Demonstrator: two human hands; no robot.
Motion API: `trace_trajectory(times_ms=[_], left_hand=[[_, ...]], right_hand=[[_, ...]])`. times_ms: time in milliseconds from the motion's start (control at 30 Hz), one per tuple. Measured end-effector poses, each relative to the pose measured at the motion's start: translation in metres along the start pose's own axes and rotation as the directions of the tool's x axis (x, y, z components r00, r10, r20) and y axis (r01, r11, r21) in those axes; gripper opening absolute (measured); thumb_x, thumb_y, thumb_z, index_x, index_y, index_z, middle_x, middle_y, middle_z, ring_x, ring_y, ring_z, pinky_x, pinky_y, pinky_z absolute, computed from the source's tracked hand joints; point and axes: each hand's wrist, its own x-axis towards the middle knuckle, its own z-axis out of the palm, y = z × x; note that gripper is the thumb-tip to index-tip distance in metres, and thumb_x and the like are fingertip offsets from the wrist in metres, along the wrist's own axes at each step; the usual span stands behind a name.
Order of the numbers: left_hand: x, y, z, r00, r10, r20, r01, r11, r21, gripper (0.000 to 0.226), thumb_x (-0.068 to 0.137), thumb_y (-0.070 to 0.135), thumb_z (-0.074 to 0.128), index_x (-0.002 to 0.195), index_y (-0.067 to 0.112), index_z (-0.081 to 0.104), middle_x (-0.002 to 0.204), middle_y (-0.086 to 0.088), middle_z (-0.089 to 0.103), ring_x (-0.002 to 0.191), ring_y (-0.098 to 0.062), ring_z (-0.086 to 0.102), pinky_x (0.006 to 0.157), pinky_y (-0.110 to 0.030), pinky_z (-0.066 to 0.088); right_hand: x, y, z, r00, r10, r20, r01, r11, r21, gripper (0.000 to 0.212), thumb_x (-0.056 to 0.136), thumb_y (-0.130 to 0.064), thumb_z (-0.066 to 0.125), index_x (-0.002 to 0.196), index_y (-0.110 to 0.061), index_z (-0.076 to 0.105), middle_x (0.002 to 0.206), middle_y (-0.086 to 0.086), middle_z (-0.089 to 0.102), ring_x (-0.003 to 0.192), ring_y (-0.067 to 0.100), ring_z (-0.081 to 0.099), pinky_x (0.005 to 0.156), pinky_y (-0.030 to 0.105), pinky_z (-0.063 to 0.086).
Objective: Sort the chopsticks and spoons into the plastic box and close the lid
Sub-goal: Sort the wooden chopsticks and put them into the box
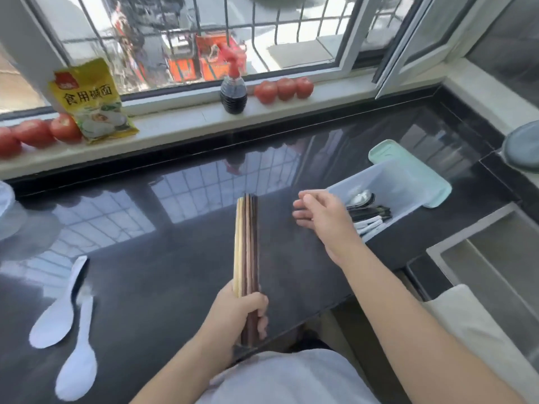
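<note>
- The left hand (243, 312) gripped a bundle of chopsticks (246, 243) near its lower end, fingers curled round it; the bundle's long axis ran near to far, almost upright in the view, with the free ends pointing away toward the window.
- The sticks in the bundle were of mixed tones, pale at the left and dark brown at the right; their exact number could not be told.
- The right hand (320, 218) hovered just right of the bundle's far ends, fingers loosely bent and holding nothing, apart from the chopsticks.
- Just right of that hand stood the plastic box (401, 182), clear and oblong, its long axis running from near-left to far-right on the dark countertop (163, 258).
- Inside the box lay a metal spoon (361, 198) and several dark-handled utensils; their count was unclear.
- The pale green lid (437, 191) lay beneath and behind the box, off its opening.
- Two white spoons (62, 325) lay at the near left of the countertop, well apart from the box, bowls toward the near side and handles pointing far.
- On the windowsill (180, 121) stood one sauce bottle (233, 88), one yellow packet (92, 102), three tomatoes (284, 88) to the right and three more at the far left.
</note>
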Motion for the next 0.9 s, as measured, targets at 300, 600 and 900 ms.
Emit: trace_trajectory(times_ms=[300,600,900], left_hand=[[0.059,0.032,0.145,0.98,0.029,-0.196,-0.079,0.965,-0.252,0.029,0.07,0.0,0.065,0.095,0.008,0.052,0.069,-0.016,0.056,0.051,-0.029,0.053,0.051,-0.034,0.047],[0.064,0.047,0.192,0.931,0.02,-0.365,-0.128,0.953,-0.274,0.018,0.086,-0.004,0.066,0.099,0.006,0.058,0.071,-0.016,0.058,0.056,-0.027,0.056,0.051,-0.034,0.051],[0.07,0.064,0.241,0.945,0.091,-0.315,-0.168,0.959,-0.228,0.04,0.069,0.013,0.08,0.102,0.004,0.059,0.072,-0.018,0.061,0.061,-0.03,0.06,0.06,-0.036,0.05]], right_hand=[[0.135,0.011,-0.265,0.969,-0.075,-0.236,-0.138,0.626,-0.767,0.046,0.1,-0.028,0.048,0.144,-0.011,0.048,0.141,0.016,0.054,0.131,0.037,0.045,0.109,0.046,0.035],[0.121,0.035,-0.267,0.994,-0.045,0.096,0.105,0.289,-0.952,0.029,0.105,-0.011,0.032,0.129,0.0,0.045,0.121,0.021,0.054,0.103,0.044,0.061,0.083,0.049,0.047],[0.109,-0.038,-0.246,0.936,-0.201,0.29,0.35,0.636,-0.688,0.02,0.098,-0.037,0.052,0.105,-0.027,0.068,0.098,-0.007,0.065,0.094,0.019,0.061,0.081,0.038,0.049]])
